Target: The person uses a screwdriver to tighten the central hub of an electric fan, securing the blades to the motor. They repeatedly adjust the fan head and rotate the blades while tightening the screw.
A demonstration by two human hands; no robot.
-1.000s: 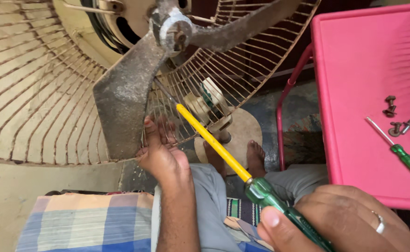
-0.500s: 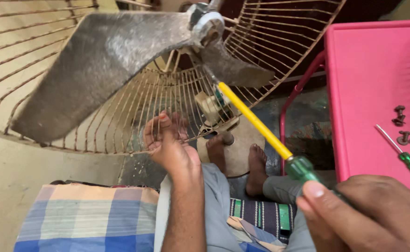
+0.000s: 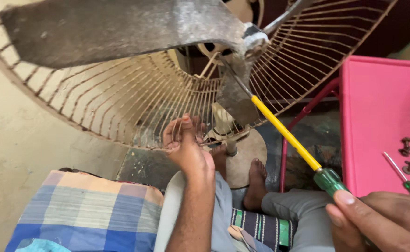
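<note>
While my right hand (image 3: 382, 219) grips screwdriver (image 3: 286, 133), shaft slants far-left to fan hub (image 3: 251, 39); left hand (image 3: 186, 142) pinches grille (image 3: 121, 102).

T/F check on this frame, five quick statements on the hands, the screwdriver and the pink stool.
1. The right hand holds a long screwdriver with a yellow shaft and green handle. True.
2. The screwdriver's tip points at the hub of the dusty grey fan blades. True.
3. The left hand rests flat on the pink plastic stool. False: it grips the wires of the cream metal fan guard.
4. The stool's top holds a few loose screws and a small green-handled screwdriver. True.
5. The front guard is closed over the blades. False: the blades are exposed.
</note>
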